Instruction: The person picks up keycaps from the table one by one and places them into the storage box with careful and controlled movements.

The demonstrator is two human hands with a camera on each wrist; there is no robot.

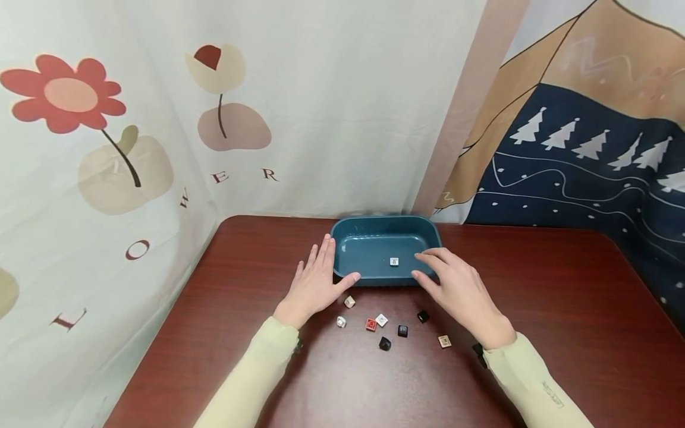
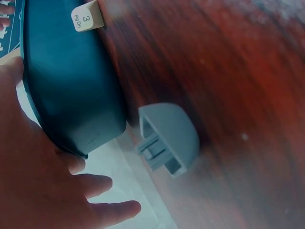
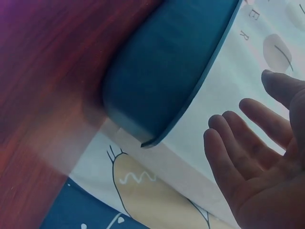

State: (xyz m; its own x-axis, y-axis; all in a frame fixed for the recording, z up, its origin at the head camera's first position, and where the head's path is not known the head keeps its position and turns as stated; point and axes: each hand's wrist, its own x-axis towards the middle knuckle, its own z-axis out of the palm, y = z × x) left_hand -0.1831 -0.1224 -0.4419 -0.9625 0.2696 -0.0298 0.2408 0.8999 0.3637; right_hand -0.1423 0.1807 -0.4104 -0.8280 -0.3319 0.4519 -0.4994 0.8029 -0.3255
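Note:
A dark blue plastic basin (image 1: 382,282) stands near the back of the table, with one white keycap (image 1: 394,261) inside. My left hand (image 1: 316,282) lies against the basin's left end, fingers straight and thumb at the front rim. Over the right part of the basin hovers my right hand (image 1: 460,291), fingers loosely bent and nothing between them. In front lie a red keycap (image 1: 371,324), a white keycap (image 1: 382,320) and several black keycaps (image 1: 402,331). The left wrist view shows a beige "3 PgDn" keycap (image 2: 86,18) and a greyish keycap (image 2: 174,131) on its side.
The dark red wooden table (image 1: 562,297) carries everything. Another beige keycap (image 1: 444,342) lies to the right, below the right hand. A patterned white curtain (image 1: 342,107) hangs directly behind the table, with a navy tree-patterned section (image 1: 578,178) on the right.

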